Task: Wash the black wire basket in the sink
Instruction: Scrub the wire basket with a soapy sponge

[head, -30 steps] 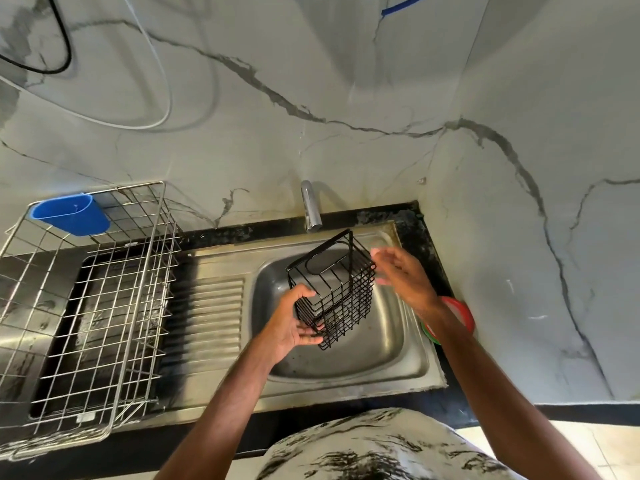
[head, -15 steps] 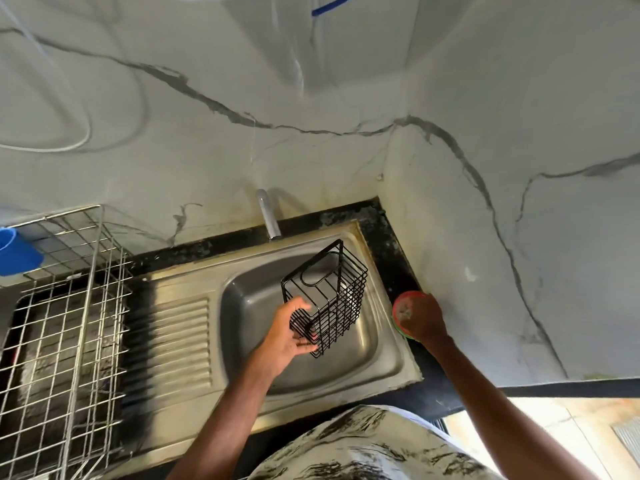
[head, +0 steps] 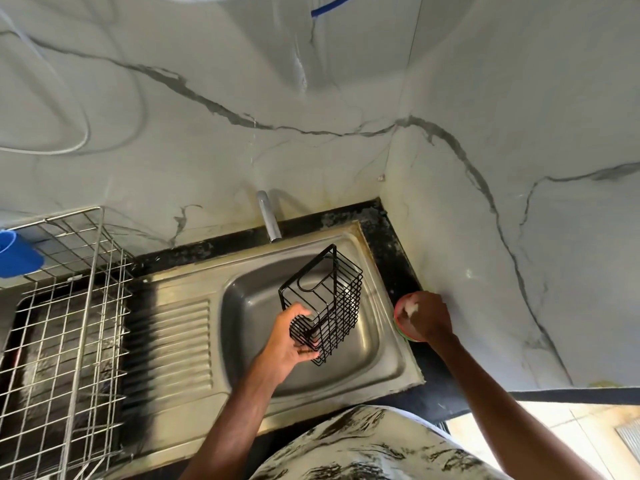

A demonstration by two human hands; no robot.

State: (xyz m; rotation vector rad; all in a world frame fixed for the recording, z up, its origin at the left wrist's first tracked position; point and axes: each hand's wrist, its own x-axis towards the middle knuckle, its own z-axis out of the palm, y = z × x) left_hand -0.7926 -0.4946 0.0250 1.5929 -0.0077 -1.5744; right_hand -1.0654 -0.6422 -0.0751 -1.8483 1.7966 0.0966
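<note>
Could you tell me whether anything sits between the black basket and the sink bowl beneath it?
Nothing visible does: the left hand holds the basket over the sink bowl, with the tap behind it.

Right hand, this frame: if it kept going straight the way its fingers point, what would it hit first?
The red-rimmed round container on the dark counter. The right hand is directly over it, fingers aimed down into it, and may be touching it; depth is unclear.

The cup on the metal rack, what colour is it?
Blue; the cup shows in the head view, far left.
</note>
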